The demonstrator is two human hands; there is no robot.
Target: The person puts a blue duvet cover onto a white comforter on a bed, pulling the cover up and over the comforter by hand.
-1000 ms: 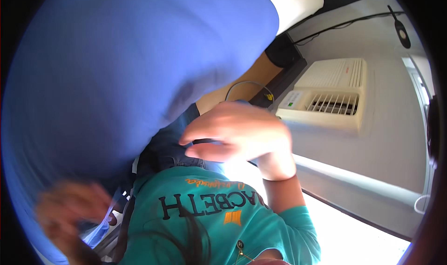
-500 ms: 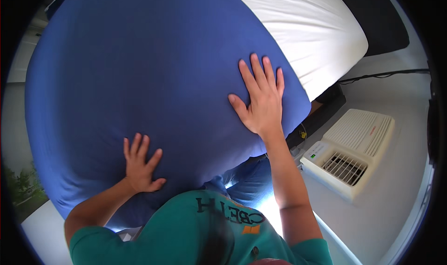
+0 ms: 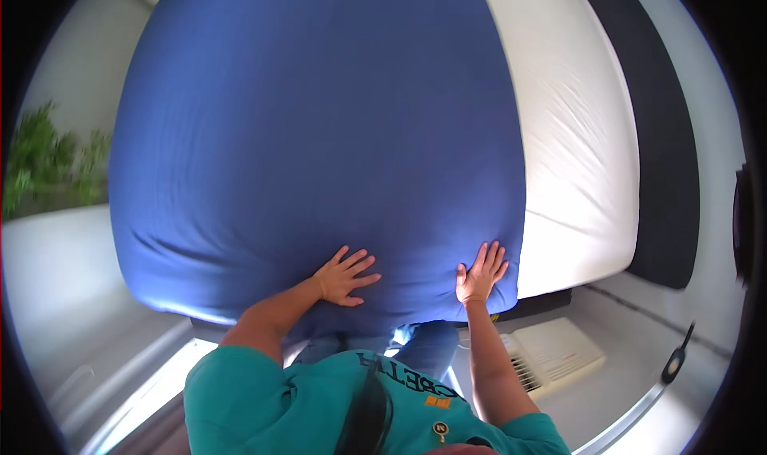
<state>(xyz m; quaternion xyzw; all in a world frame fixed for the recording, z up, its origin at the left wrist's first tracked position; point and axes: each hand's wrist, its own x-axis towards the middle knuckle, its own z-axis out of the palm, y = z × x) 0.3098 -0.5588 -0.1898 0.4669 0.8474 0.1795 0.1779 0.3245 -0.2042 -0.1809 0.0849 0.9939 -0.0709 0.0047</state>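
A smooth blue bed sheet [image 3: 335,127] covers most of the bed in front of me. Its right edge ends over a white sheet [image 3: 575,151]. My left hand [image 3: 345,277] lies flat near the bed's front edge, palm down on the blue cloth with fingers spread. Farther right, my right hand [image 3: 481,275] rests on the blue sheet close to its front right corner, fingers stretched forward. Neither hand holds anything. Small wrinkles run through the blue cloth at the front left and around the hands.
A black headboard [image 3: 659,135] stands along the right side of the bed. Beige air conditioner [image 3: 559,351] sits low at the wall to my right, partly behind my forearm. A dark cable [image 3: 639,311] runs along that wall. Green leaves [image 3: 48,159] show at the far left.
My view has turned, so the bed now lies straighter ahead. My right hand has come nearer to me, toward the front edge; both hands stay flat on the blue sheet.
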